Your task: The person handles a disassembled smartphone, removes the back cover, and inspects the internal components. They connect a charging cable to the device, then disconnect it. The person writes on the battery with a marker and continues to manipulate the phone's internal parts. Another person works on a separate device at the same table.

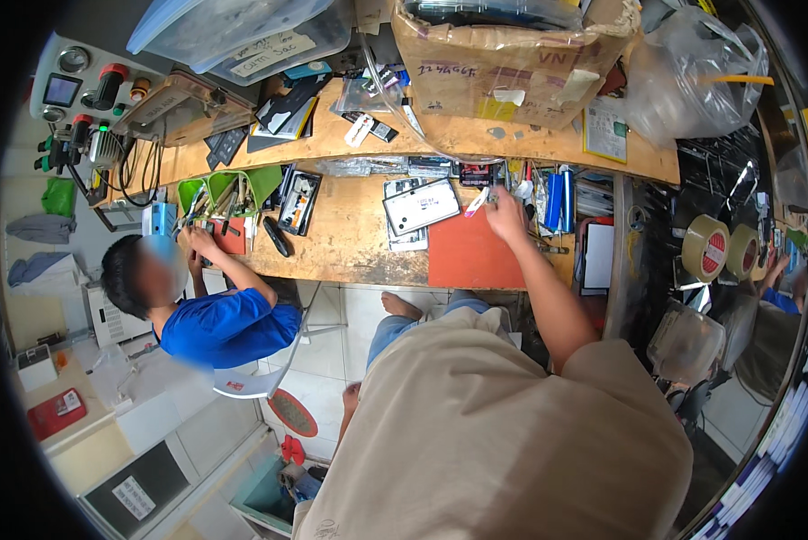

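My right hand (507, 216) reaches over the orange-red mat (471, 256) to the bench's back row. Its fingers look closed, and what they hold, if anything, is too small to make out. Just left of the fingertips lies a small white and pink piece (477, 202). A white phone panel (420, 207) with dark handwriting rests tilted at the mat's left corner, over another pale phone-sized piece (407, 239). My left hand (352, 396) hangs low beside my body, away from the bench. My shirt partly covers that arm, and its fingers cannot be read.
A person in a blue shirt (228, 324) works at the left near a green tool bin (228, 191). A raised shelf (332, 135) holds a cardboard box (512, 67) and plastic tubs (269, 54). Upright blue tools (561, 200) stand right of my hand. Tape rolls (705, 249) hang farther right.
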`<state>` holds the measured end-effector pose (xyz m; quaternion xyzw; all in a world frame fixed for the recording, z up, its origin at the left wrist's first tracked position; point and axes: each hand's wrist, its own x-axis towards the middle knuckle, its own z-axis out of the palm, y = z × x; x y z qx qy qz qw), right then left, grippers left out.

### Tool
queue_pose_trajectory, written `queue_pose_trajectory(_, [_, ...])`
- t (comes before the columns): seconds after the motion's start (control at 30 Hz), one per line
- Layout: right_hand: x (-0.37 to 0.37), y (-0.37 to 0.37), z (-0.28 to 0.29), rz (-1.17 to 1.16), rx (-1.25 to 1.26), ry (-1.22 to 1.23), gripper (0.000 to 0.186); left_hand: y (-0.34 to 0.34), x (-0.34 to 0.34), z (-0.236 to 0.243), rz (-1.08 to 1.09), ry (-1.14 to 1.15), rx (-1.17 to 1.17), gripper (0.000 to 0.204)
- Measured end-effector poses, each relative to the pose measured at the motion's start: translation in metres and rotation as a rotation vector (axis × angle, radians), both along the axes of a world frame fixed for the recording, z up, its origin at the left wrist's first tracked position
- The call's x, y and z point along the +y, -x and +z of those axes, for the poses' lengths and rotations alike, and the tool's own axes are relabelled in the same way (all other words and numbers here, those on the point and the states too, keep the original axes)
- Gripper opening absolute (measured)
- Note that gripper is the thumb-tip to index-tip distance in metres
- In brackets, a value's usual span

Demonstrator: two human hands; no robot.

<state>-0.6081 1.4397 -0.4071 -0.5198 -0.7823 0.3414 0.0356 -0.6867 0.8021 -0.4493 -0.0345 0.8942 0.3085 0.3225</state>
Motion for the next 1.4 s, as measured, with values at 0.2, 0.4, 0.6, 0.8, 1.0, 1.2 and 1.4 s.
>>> queue_pose_trajectory(0.2, [0.029, 0.058, 0.026, 0.129, -0.131, -0.086, 0.065, 0.024, -0.056, -0.025, -0.312, 0.14, 0.039, 0.031])
queue_pose_trajectory(0.4, [-0.01, 0.055, 0.026, -0.092, -0.063, -0.214, 0.061, 0.106, 0.015, 0.007, 0.255, -0.318, -0.235, 0.031])
queue_pose_trajectory(0.6, [-0.14, 0.016, -0.003, -0.245, -0.044, -0.066, 0.059, 0.153, 0.039, 0.001, 0.202, -0.353, -0.297, 0.018])
queue_pose_trajectory(0.8, [-0.194, 0.002, -0.013, -0.148, -0.284, 0.058, 0.057, 0.157, -0.022, -0.026, 0.186, -0.211, -0.398, 0.019])
queue_pose_trajectory(1.0, [-0.038, 0.033, 0.022, -0.119, -0.095, -0.147, 0.046, 0.136, -0.018, -0.014, 0.335, -0.146, -0.376, 0.019])
queue_pose_trajectory(1.2, [0.031, 0.063, 0.023, 0.09, -0.145, -0.139, 0.046, 0.099, 0.066, -0.017, -0.242, 0.14, 0.06, 0.024])
queue_pose_trajectory(1.4, [0.027, 0.06, 0.013, 0.05, -0.091, -0.223, 0.041, 0.09, 0.103, -0.005, -0.073, -0.175, -0.142, 0.025])
